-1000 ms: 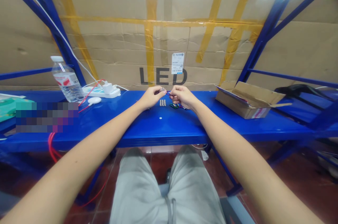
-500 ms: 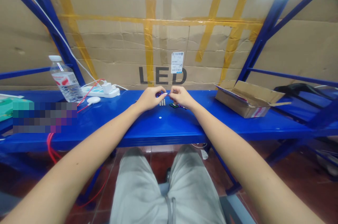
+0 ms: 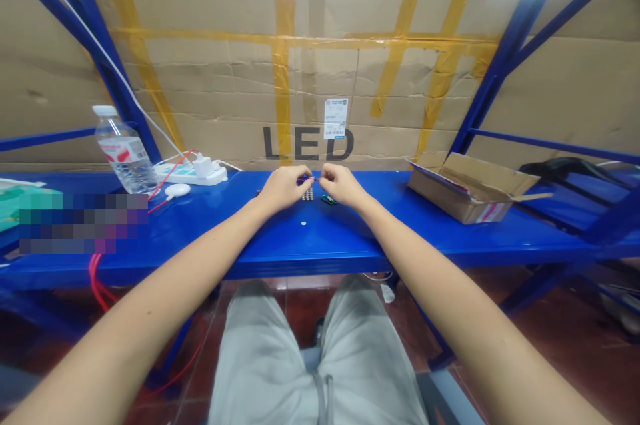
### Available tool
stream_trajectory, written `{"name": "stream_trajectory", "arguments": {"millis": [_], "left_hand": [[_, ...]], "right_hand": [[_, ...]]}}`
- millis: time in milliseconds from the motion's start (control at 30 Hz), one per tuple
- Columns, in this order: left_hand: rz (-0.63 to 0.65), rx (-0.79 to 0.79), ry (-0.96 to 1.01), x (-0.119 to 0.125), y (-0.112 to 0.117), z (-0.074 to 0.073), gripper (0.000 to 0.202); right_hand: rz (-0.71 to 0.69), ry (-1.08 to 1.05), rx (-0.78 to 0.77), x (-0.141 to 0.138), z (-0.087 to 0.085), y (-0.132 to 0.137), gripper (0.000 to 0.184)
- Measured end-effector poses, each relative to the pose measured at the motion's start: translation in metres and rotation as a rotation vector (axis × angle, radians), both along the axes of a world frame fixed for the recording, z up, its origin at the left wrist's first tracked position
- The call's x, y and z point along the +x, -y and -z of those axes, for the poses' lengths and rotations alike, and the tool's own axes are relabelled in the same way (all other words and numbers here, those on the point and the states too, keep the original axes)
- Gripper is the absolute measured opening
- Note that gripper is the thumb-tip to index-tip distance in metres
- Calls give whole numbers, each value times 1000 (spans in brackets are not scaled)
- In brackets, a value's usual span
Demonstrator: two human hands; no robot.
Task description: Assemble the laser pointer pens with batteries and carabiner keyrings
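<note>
At the far left of the blue worktop [image 3: 310,238] stands a clear water bottle [image 3: 125,151], upright, with a white power strip [image 3: 193,173] just to its right and a small white round puck [image 3: 175,191] in front of that; a red cable [image 3: 165,178] loops between them.

The left forearm runs up from the lower left corner, stretched out nearly straight, ending in the left hand [image 3: 281,187] held just above the worktop with the knuckles up and the wrist slightly bent inward. Its fingers are curled shut, thumb and forefinger pinched on one end of a small purple part [image 3: 303,179] — too small to tell what it is.

Below the meeting fingertips lies a little cluster of small metal pieces [image 3: 308,194] on the worktop, and a small green-and-black piece [image 3: 329,199] rests just right of it. A single tiny white dot of a part [image 3: 303,223] lies nearer the front edge.

The right hand [image 3: 339,185] mirrors the left — forearm reaching in from the lower right, fingers closed in a pinch on the other end of the purple part, so both hands meet fingertip to fingertip.

Well to the right sits an open cardboard box [image 3: 470,195], flaps spread.
</note>
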State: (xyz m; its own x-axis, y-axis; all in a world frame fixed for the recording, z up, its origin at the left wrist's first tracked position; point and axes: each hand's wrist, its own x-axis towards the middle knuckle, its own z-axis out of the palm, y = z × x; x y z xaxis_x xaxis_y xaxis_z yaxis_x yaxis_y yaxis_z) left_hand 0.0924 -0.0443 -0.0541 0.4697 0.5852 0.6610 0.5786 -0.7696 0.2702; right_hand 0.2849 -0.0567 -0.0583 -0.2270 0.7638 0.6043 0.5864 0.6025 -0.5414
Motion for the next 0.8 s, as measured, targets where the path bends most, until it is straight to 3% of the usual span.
{"name": "stream_trajectory", "arguments": {"millis": [200,367,500,633,733,800], "left_hand": [[94,-130,167,-5,-10,-1,20],[105,-150,259,-7,-15,-1,18],[121,-182,285,-8,-16,-4,14],[204,-141,232,-6,-13,-7,15],[246,-95,212,-4,-10,-9,13],[258,-82,206,-3,-8,-9,14]], "right_hand": [[-41,-207,-295,0,-3,-1,11],[-68,-349,-389,0,-8,0,13],[-109,-377,-450,2,-11,2,4],[-281,-364,-443,5,-11,3,10],[-465,-392,-541,5,-8,5,21],[-508,-426,-582,4,-7,7,22]]}}
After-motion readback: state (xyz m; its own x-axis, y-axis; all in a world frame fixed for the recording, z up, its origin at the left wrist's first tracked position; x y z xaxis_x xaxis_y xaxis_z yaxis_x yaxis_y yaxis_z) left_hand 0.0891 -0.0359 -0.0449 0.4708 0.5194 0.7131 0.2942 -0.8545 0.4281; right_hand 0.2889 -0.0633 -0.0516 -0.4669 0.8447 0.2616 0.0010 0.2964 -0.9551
